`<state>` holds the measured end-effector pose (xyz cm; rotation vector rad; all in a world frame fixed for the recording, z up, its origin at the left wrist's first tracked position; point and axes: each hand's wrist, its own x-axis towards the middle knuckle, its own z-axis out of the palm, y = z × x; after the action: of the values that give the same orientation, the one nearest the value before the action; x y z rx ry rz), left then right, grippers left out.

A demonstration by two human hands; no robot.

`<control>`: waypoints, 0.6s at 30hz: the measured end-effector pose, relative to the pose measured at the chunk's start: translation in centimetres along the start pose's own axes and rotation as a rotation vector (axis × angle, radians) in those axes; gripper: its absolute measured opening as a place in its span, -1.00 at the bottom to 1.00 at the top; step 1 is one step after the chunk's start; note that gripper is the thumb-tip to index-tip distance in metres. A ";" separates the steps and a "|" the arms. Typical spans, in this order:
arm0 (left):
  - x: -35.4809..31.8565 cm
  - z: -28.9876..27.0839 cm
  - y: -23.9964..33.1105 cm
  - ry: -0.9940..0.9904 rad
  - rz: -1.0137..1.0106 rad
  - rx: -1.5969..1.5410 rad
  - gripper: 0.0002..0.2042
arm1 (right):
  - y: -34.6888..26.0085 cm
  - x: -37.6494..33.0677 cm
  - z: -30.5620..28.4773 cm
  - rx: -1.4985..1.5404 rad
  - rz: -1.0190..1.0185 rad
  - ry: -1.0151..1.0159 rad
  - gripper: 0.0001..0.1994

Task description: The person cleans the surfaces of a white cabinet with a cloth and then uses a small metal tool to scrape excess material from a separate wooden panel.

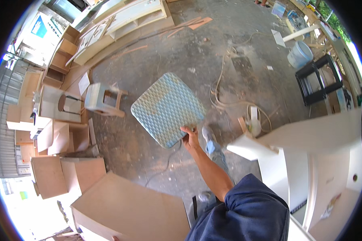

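The right hand pinches the lower corner of the patterned square stool; it seems light, stiff, easy by its rim.

We count 1 hand in view, 1 pale blue textured square panel, 1 small stool, 1 whitish bucket, 1 black metal frame, 1 coiled hose, 1 white cabinet, and approx. 5 plywood boxes at left.
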<state>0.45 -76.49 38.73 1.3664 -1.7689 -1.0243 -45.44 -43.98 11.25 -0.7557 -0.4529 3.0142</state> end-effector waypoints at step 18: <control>-3.9 -16.3 4.5 -0.127 0.338 0.166 -0.62 | 4.6 -29.0 -32.0 -0.193 0.194 0.378 0.01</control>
<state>13.47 -74.97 50.16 1.0638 -2.1311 -0.8085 -4.74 -41.56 -3.57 -1.4241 -0.6950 2.9144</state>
